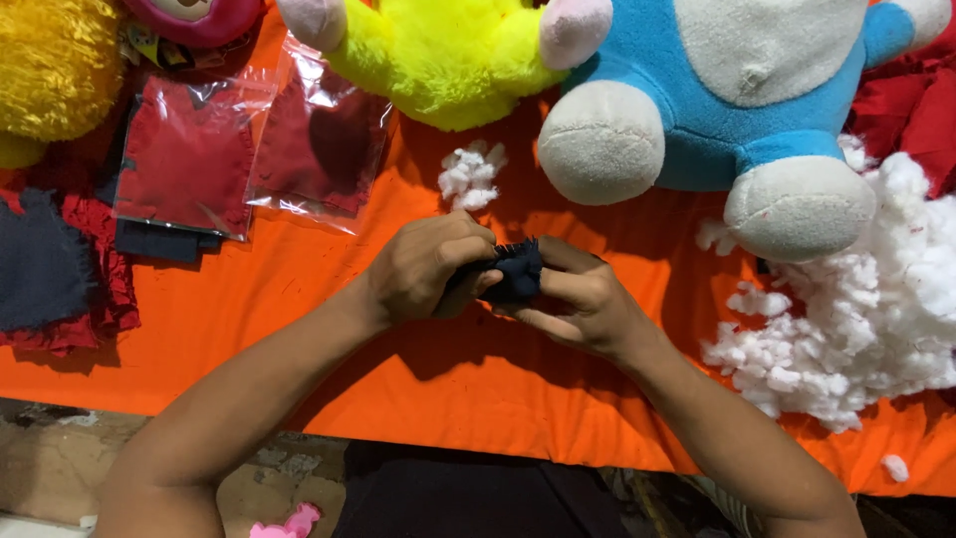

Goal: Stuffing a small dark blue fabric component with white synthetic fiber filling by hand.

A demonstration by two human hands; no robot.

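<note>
In the head view, a small dark blue fabric piece (518, 271) is held between both hands above the middle of the orange cloth-covered worktop (329, 299). The left hand (423, 269) is closed around its left side, and the fingers of the right hand (583, 299) are curled and pinched on its right side. White stuffing (866, 319) is piled near the right edge, and a blue plush toy (717, 100) lies at the far edge.

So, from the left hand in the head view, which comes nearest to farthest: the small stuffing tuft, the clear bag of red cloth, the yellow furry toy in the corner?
From the left hand:
1. Small stuffing tuft, just above the hand.
2. Clear bag of red cloth, up and to the left.
3. Yellow furry toy, far top-left corner.
</note>
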